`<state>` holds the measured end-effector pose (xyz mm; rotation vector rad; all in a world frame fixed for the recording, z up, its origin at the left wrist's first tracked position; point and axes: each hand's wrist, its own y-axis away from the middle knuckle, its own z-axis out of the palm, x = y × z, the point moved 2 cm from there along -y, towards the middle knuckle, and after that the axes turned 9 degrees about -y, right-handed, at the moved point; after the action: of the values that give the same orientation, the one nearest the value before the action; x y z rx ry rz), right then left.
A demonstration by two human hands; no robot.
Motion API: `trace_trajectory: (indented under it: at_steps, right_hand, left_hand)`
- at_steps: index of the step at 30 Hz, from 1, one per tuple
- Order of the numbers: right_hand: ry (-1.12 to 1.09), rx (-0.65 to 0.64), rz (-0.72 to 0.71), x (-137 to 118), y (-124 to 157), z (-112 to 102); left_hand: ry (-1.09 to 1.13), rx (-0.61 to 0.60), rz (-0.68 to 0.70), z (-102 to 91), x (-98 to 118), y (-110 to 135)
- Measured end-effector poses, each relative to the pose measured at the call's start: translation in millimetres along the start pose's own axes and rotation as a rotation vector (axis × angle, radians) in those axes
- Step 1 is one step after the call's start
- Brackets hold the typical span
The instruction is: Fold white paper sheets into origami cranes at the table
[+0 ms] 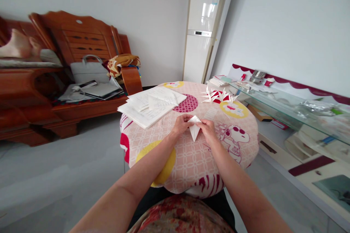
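Ahead and left of the left hand (182, 123), a stack of papers (153, 105) blocks the way across the counter (191, 162). Folded paper birds (210, 95) obstruct the far right. A flat lane runs back between these two; the near surface between the forearms (153, 162) lies open.

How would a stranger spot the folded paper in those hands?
Find the round table. Near its middle, the left hand and right hand hold the folded paper. It is a white kite shape, unlike the stacked sheets or spiky paper cranes.
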<state>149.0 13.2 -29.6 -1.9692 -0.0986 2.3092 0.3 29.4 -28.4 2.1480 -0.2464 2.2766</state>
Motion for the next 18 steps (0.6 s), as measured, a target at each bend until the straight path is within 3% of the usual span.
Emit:
trace_trajectory:
  at_steps: [9, 18]
  right_hand:
    - [-0.14, -0.052, 0.033, -4.6, 2.3, 0.9]
    - [-0.275, -0.015, 0.061, -1.9, 1.8, 0.9]
  left_hand:
    - [0.106, 0.033, -0.102, -2.7, 6.9, 2.6]
    - [0.176, 0.108, -0.115, -3.5, 7.0, 3.3]
